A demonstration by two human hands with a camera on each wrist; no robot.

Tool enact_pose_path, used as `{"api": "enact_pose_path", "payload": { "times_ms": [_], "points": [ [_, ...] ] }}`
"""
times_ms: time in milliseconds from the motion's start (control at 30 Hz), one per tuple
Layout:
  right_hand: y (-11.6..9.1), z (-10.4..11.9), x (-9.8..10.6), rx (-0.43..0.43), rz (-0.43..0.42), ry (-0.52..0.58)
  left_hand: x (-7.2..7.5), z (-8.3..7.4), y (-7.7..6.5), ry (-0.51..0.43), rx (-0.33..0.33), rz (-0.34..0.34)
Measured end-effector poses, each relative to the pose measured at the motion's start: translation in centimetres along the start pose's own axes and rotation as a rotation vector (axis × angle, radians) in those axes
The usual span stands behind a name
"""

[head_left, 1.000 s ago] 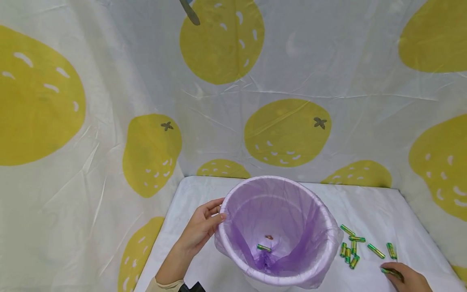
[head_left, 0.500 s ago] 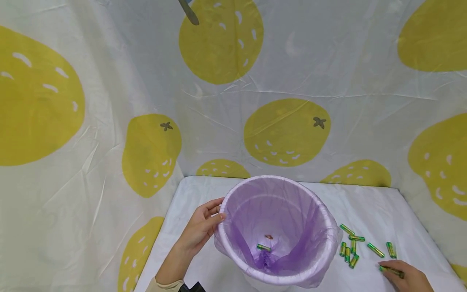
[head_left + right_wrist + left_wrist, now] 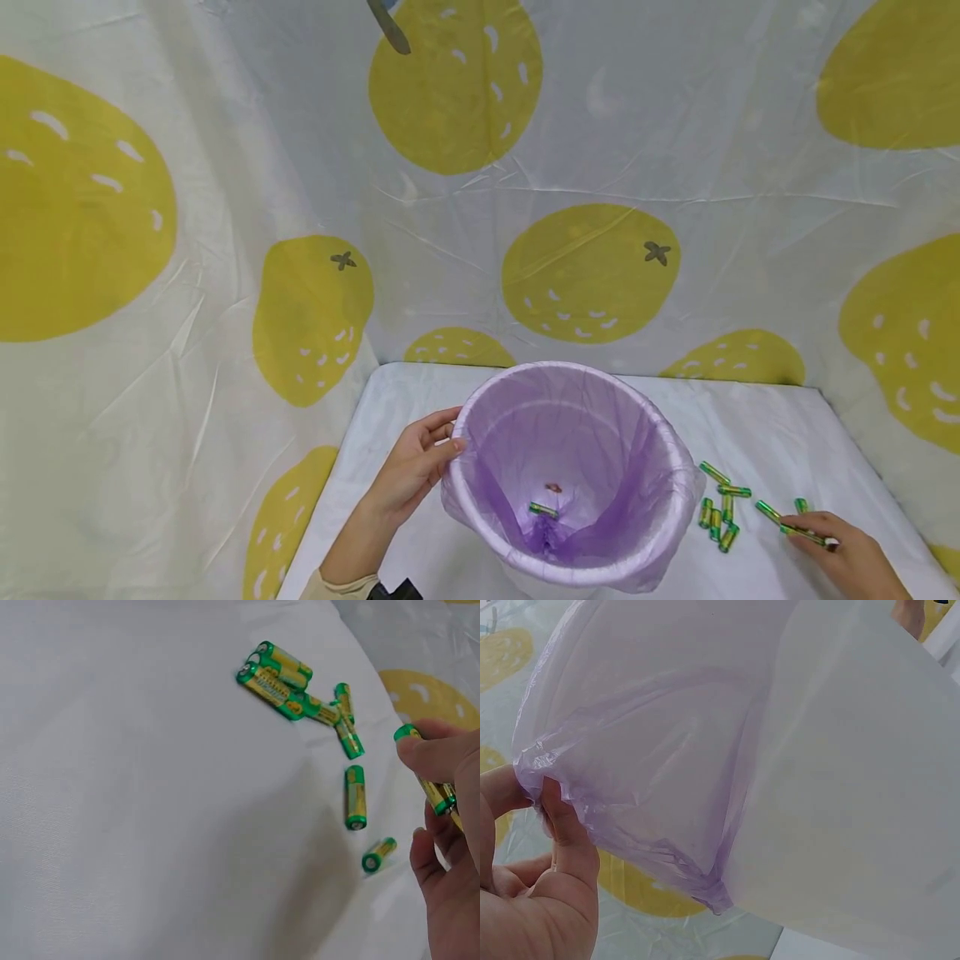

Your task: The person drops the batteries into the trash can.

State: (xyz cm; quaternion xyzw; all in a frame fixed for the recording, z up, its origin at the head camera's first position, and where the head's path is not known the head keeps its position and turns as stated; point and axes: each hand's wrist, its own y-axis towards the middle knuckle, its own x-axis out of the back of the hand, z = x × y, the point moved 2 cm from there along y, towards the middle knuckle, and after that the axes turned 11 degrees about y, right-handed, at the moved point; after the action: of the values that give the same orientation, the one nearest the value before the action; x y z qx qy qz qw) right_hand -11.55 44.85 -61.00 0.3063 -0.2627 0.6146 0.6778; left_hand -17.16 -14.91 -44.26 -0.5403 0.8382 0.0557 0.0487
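Observation:
A white bin stands on the table, its rim covered by a purple plastic bag. My left hand grips the left side of the rim, pinching the bag's edge between thumb and fingers. One green and yellow battery lies inside at the bottom. To the right of the bin, my right hand pinches a battery above the table; part of what looks like a second one shows behind it. Several loose batteries lie close by, some touching each other.
White cloth covers the table. A curtain printed with yellow fruit surrounds it at the back and sides. A small brown spot shows inside the bin.
My right hand has moved slightly up and left with the battery, near the two separate batteries, and now partly covers one. My left hand and the bin stay still.

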Motion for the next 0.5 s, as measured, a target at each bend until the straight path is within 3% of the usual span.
{"api": "enact_pose_path", "payload": {
  "times_ms": [500],
  "points": [
    [1.2,3.1,1.7,0.063,0.009,0.083,0.1,-0.1,0.1,0.010,0.000,0.007]
  ]
}}
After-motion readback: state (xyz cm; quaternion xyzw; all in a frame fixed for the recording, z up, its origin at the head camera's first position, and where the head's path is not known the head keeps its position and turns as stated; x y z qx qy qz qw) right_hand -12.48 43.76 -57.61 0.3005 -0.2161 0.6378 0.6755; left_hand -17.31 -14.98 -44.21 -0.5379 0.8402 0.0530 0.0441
